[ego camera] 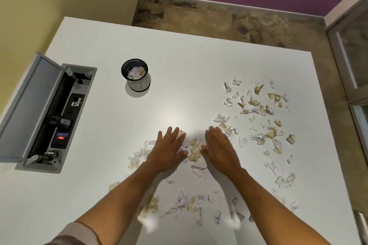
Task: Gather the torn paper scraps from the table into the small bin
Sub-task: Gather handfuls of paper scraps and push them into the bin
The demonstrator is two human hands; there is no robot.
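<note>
Two bare hands are laid flat on the white desk, palms down, with a small heap of paper scraps between them. The left hand is placed on the left side of the heap, its fingers straight and slightly spread, some of them resting on scraps; nothing is gripped. The right hand is placed on the right side of the heap, its fingers straight and held close together, the thumb touching the edge of the heap; nothing is pinched there either.

More torn scraps, white, lilac and tan, are scattered over the desk: a wide patch is seen to the right and beyond the right hand, a few pieces lie just left of the left hand, and another band lies near the front edge, between and under the forearms.

The small bin, a black mesh cup, is stood upright on the desk well to the left of and beyond the hands, apart from all loose scraps. Some crumpled paper is already seen inside it.

At the left edge of the desk an open socket box with a raised grey lid is set into the surface.
</note>
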